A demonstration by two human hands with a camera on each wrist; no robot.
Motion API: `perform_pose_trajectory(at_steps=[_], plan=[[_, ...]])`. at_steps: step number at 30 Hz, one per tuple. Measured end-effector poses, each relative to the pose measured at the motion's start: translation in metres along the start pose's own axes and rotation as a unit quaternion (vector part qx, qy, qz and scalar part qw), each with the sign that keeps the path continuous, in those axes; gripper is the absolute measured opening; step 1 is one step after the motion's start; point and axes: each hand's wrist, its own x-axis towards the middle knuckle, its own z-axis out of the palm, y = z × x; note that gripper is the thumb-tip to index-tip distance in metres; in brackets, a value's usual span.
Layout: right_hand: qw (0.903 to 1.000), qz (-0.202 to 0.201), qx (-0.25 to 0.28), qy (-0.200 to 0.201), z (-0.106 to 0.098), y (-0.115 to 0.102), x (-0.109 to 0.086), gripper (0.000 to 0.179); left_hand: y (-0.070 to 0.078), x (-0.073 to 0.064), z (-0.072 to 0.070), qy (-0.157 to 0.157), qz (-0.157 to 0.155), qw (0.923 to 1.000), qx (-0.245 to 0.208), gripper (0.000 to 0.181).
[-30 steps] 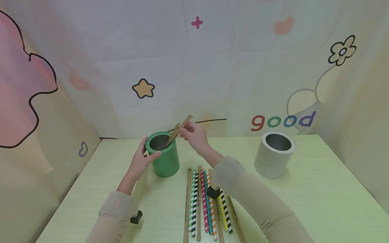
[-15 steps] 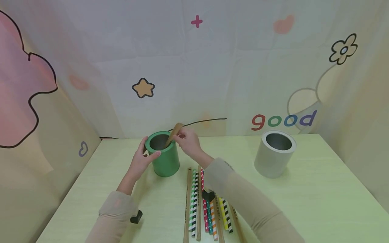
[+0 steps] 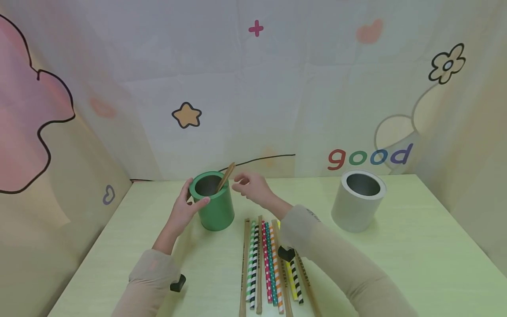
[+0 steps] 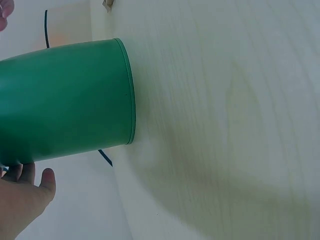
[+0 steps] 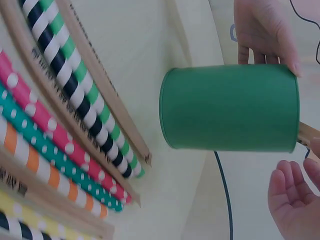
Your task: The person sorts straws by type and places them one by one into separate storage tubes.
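My left hand (image 3: 183, 215) holds the green cylindrical container (image 3: 215, 211) from its left side, thumb at the front rim. Two slim brown paper-wrapped sticks (image 3: 225, 178) lean out of the container's right side; their lower ends are hidden inside. Just right of them is my right hand (image 3: 255, 190), apart from the container, with loosely bent fingers and nothing between them. In the right wrist view, that hand (image 5: 295, 200) is beside the container's mouth, and a brown end (image 5: 307, 134) juts out there.
Patterned paper straws (image 3: 266, 264) and several brown wrapped sticks (image 3: 244, 268) lie in a row at the table's front middle. At the back right stands a white cylindrical container (image 3: 356, 209). A printed cloth (image 3: 277, 97) hangs behind the table.
My right hand lowered a brown wrapped stick into the green container beside another, let go, and drew back slightly to the right. The left hand stayed on the container.
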Motion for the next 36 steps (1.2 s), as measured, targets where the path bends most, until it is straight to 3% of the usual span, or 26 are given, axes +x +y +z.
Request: perform_pose_trajectory(at_steps=[6, 16, 25, 36], plan=[[0.9992, 0.013, -0.008, -0.038, -0.022, 0.01, -0.009, 0.024, 0.0, 0.0, 0.0, -0.001, 0.002, 1.0, -0.001, 0.081], [0.9965, 0.062, -0.016, -0.055, -0.043, 0.046, -0.034, 0.029, -0.001, 0.001, -0.001, -0.004, 0.003, 1.0, -0.004, 0.081], [0.9918, 0.11, -0.015, -0.064, -0.053, 0.072, -0.052, 0.032, -0.001, 0.001, 0.0, -0.005, 0.003, 1.0, -0.007, 0.081], [0.9875, 0.139, -0.041, -0.062, -0.056, 0.092, -0.068, 0.029, 0.0, 0.0, 0.0, -0.005, 0.0, 0.9999, -0.009, 0.082]])
